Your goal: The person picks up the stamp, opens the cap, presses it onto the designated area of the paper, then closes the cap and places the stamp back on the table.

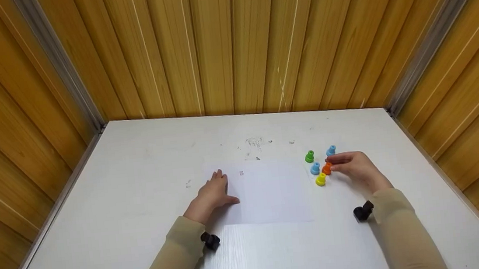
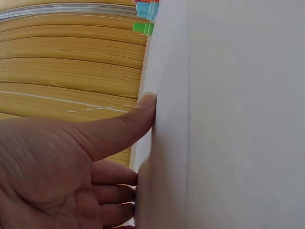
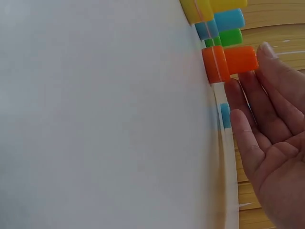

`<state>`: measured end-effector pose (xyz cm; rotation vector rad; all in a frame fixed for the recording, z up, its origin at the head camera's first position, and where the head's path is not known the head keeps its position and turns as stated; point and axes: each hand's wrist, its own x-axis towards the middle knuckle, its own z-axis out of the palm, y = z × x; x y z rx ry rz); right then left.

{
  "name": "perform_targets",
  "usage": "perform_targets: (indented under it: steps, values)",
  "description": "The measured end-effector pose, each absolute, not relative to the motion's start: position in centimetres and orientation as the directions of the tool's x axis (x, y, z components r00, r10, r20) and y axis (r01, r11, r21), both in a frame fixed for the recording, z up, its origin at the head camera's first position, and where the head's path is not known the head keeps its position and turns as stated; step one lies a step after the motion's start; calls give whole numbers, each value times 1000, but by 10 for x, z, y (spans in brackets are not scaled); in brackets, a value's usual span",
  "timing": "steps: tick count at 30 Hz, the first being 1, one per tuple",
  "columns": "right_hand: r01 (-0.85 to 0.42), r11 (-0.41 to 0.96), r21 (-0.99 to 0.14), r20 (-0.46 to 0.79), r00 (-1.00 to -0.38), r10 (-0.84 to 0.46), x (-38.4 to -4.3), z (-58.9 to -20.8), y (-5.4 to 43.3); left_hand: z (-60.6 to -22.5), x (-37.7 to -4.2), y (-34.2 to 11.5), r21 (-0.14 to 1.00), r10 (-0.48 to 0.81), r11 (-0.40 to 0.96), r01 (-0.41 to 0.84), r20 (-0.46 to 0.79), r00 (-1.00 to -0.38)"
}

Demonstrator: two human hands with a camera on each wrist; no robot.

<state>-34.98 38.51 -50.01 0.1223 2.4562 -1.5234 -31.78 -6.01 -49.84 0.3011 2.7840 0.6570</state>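
My left hand lies at the left side of a white sheet of paper. Its thumb reaches onto the sheet and its fingers point away from me. On the right, my right hand is at a small orange toy stamp that stands upright. The thumb tip is right at the top of its handle, with the other fingers extended behind it. Around it stand a yellow stamp, a near blue stamp, a green stamp and a far blue stamp, which the right hand partly hides.
The white table carries dark smudges beyond the paper. A small dark print shows near the sheet's far left part. Wood-panelled walls close off the back and both sides.
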Motion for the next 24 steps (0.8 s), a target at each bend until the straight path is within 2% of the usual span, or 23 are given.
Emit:
perform_targets:
  steps: [5,11,21,24]
  values:
    - [152,528,-836,-234,-968,-92,-352,-501,382,-499,-318,-61,461,267,875,147,-207,-941]
    - [179,571,-801,-256,-965,-57,-353,-502,379,-498,-318,-61,464,263,875,139,-214,-941]
    - [239,503,-830,-282,-959,-9,-349,-491,378,-499,-320,-59,458,239,882,112,-230,-943]
    - [203,517,-832,-243,-970,-11,-349,-484,378,-498,-320,-58,449,231,887,105,-234,-945]
